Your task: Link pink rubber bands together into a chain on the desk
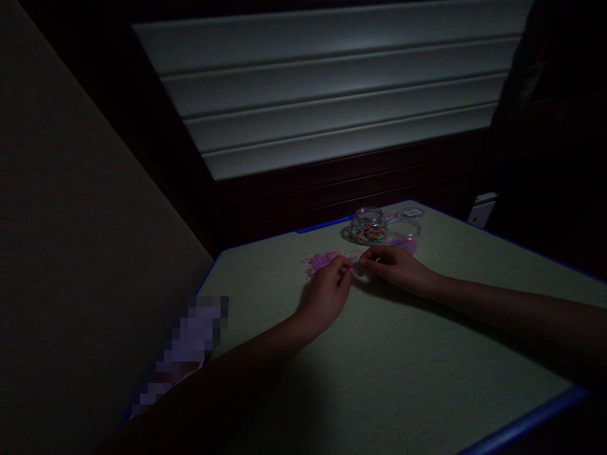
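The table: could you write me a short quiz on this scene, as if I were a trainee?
1. Multiple choice: what colour is the edge of the table?
A) red
B) blue
C) yellow

2. True or false: the jar with coloured rings stands farther from the person than both the left hand and the right hand.

3. Fill in the blank: the pile just beyond the left hand is mostly ____.

Key: 1. B; 2. True; 3. pink
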Motion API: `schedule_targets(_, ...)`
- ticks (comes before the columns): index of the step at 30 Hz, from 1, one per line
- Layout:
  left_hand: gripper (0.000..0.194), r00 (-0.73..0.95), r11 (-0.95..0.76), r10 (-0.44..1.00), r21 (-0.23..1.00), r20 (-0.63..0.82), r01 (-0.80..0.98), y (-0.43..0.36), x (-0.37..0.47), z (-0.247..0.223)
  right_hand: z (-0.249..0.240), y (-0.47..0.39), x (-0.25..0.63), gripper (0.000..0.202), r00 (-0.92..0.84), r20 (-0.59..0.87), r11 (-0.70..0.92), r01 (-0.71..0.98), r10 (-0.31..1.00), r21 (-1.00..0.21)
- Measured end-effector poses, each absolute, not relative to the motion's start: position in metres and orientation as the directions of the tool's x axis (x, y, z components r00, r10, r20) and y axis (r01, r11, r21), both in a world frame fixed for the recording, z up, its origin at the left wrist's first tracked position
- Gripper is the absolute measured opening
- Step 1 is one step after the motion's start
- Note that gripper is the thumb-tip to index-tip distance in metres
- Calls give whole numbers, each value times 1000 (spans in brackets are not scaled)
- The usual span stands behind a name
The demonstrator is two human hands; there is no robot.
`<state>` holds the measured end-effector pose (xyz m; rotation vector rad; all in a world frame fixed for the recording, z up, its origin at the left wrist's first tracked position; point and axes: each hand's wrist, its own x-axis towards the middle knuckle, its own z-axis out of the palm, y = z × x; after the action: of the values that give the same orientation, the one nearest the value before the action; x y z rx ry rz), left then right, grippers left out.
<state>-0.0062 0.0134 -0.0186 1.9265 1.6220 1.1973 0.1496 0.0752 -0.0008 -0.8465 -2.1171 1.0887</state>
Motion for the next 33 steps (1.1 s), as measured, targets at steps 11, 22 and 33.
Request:
schedule_targets(11,17,-7,-279,931,722,366,633,12,-6,-17,-6,80,149,25,-656,265,546,267,707,-794)
schedule_targets(22,16,-7,-270,933,712,360,648,14,-7,-19,-4,78,149,24,-658,272,575,299,702,-761)
schedule_targets(33,20,-33,-262,929,714,370,649,15,-7,-20,-7,81,150,23,-662,311,602,268,682,-752)
